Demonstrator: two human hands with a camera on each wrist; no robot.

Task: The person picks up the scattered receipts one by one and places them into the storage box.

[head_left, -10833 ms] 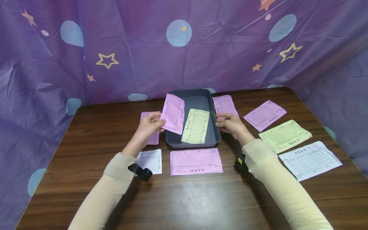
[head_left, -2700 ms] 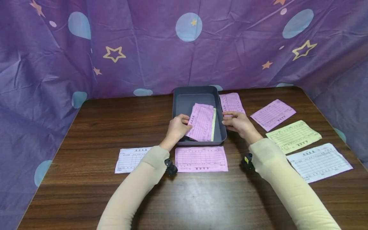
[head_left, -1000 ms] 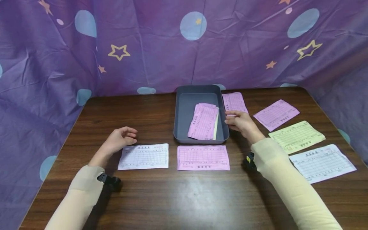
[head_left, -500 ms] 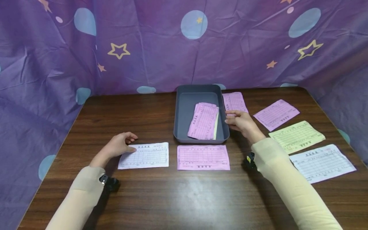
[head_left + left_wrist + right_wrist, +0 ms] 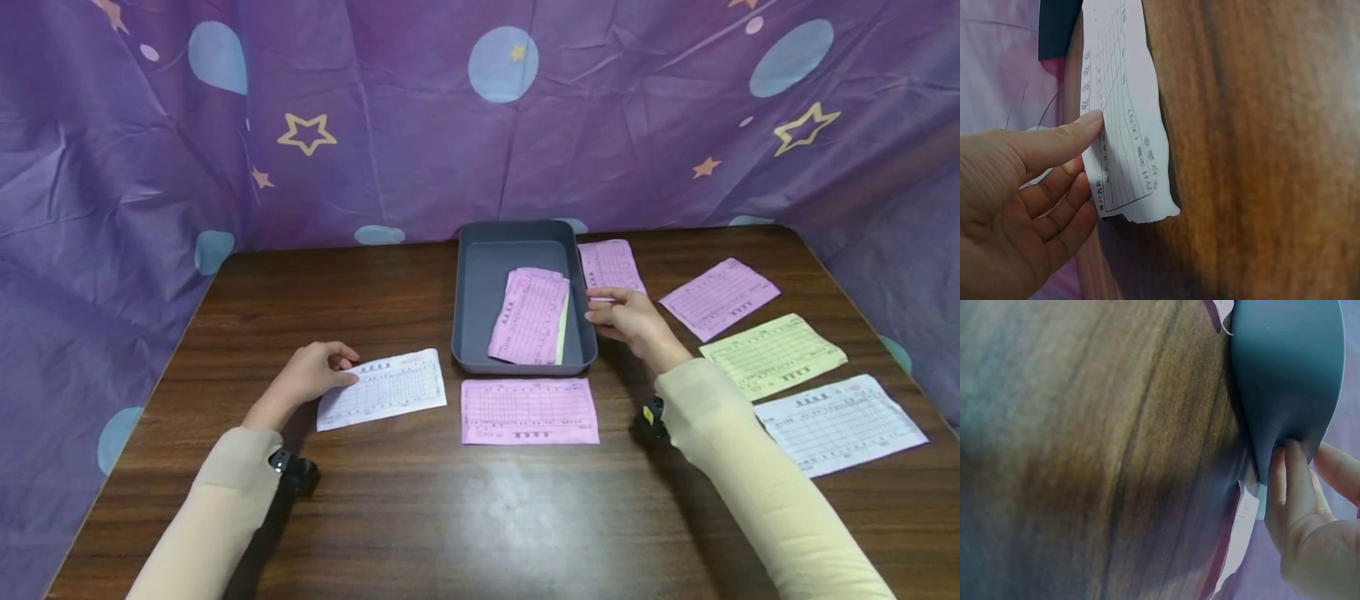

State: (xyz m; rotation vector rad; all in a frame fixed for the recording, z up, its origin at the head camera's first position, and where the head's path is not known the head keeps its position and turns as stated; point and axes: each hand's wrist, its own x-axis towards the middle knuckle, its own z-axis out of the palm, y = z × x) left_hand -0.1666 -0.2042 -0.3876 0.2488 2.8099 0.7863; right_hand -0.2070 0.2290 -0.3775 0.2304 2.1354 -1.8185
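My left hand (image 5: 311, 375) pinches the left upper part of a white printed form slip (image 5: 390, 387), thumb on top. The slip's right end is raised and tilted. In the left wrist view, the thumb (image 5: 1066, 140) presses on the printed face of the slip (image 5: 1125, 144), with the fingers curled behind its edge. My right hand (image 5: 633, 325) holds the right side of a dark grey rectangular tray (image 5: 480, 258). The right wrist view shows fingers (image 5: 1297, 475) against the tray's outer wall (image 5: 1285, 375) and the thumb by its rim. Pink slips (image 5: 528, 317) lie in the tray, over a yellow-green one (image 5: 562, 333).
One pink slip (image 5: 528, 412) lies in front of the tray, another pink slip (image 5: 611, 265) beside its right wall. Farther right lie a pink slip (image 5: 720, 298), a yellow-green slip (image 5: 776, 357) and a white slip (image 5: 843, 423). A purple curtain (image 5: 405, 125) hangs behind the wooden table (image 5: 450, 533).
A pink slip went into the tray from my left hand. That hand then moved left to the white slip, took hold of it and lifted it slightly. My right hand stays at the tray.
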